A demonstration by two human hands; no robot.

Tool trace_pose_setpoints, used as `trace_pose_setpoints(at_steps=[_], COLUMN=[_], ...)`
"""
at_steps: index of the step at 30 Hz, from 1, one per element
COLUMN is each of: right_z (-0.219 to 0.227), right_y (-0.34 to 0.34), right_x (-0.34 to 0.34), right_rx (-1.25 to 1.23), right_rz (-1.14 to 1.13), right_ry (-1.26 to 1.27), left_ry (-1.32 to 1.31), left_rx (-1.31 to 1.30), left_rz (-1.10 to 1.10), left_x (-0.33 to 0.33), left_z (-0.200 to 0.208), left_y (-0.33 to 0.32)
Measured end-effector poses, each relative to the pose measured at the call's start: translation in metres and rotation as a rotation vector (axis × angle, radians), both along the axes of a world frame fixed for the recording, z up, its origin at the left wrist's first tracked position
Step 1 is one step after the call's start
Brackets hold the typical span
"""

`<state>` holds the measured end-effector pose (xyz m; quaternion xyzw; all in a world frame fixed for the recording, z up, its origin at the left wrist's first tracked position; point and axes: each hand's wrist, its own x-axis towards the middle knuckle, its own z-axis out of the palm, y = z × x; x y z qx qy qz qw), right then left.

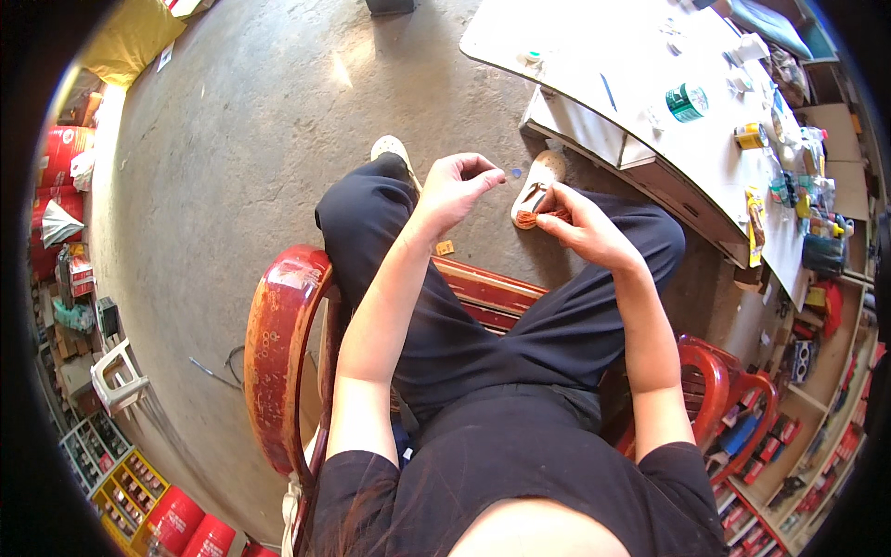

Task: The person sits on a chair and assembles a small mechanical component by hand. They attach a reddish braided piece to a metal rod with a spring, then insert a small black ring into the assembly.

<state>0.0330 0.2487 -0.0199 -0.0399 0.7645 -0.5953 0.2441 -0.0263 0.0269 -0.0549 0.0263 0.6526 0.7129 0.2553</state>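
My left hand (455, 193) is raised above my left knee, its thumb and fingers pinched together. Anything between those fingertips is too small to make out. Lower and to the right, my right hand (590, 232) is closed on a small bundle of orange-brown strands (526, 220), which looks like cord or thread. Something dark and thin shows by its fingers, too small to name. The two hands are apart, and I see no strand between them. Behind the bundle is a pale shoe (546, 171) on my foot.
I sit on a red-brown wooden chair with a curved armrest (283, 343). A white-topped desk (575, 56) at the far right carries a green-and-white can (686, 102), a yellow can (750, 136) and bottles. Loaded shelves (826, 399) line the right; red drums (176, 520) stand left.
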Motion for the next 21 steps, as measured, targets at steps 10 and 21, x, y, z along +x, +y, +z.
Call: trace_pose_setpoints(at_steps=[10,21], right_z=[-0.014,-0.002], right_y=[-0.016,-0.005], right_x=[-0.007,0.001], right_rx=[-0.646,-0.464], right_rz=[-0.458,-0.166], right_ry=[-0.328,-0.564], left_ry=[0.016,-0.094], left_rx=[0.158,-0.012], left_rz=[-0.145,-0.175], left_x=[0.040,0.017], left_z=[-0.008,-0.013], left_y=[0.011,0.008])
